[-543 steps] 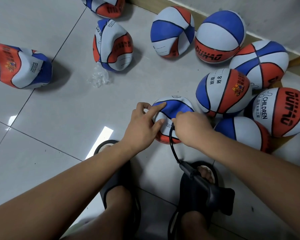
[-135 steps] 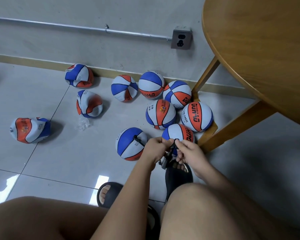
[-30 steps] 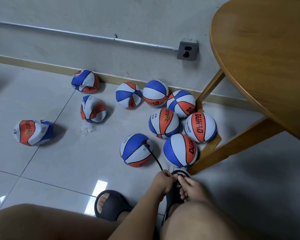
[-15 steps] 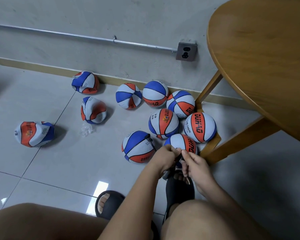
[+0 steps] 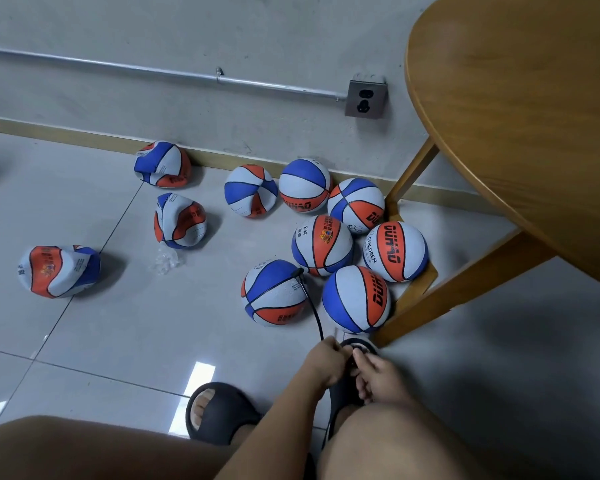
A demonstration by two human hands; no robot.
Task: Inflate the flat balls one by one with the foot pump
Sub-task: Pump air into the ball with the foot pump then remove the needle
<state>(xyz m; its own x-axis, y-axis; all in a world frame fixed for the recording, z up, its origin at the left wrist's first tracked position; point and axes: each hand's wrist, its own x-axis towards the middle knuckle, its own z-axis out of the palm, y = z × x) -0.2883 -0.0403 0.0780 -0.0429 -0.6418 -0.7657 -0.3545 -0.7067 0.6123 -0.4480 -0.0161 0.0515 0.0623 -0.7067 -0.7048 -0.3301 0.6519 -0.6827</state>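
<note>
Balls: ten counted on the floor, all on the wall side of the table (image 5: 499, 140). Five round balls (image 5: 395, 256) sit packed together against the table's legs, and I judge them finished. The sixth ball (image 5: 276, 294), just beside that cluster on the side away from the table, has the hose (image 5: 313, 308) plugged in at its top. It looks round and close to full, though firmness cannot be judged by eye. One dented ball (image 5: 250, 190), next beyond the cluster from the table, shows a caved panel and likely needs more air. Three flat balls (image 5: 180, 220) lie crumpled well apart from the table with no hose on them, and a scrap of clear wrapper (image 5: 167, 263) lies beside one of them. My left hand (image 5: 328, 363) and right hand (image 5: 378, 379) are both closed, fingers curled down onto the pump (image 5: 352, 362) at the hose's lower end, near the foot of the table's closest leg. Only a dark sliver of it shows between them, so I cannot tell which part each hand pinches. Assessment: half the lot done, one in hand, four outstanding. Next due, in my judgement: finish this ball, pull the needle, move to the dented one.
</note>
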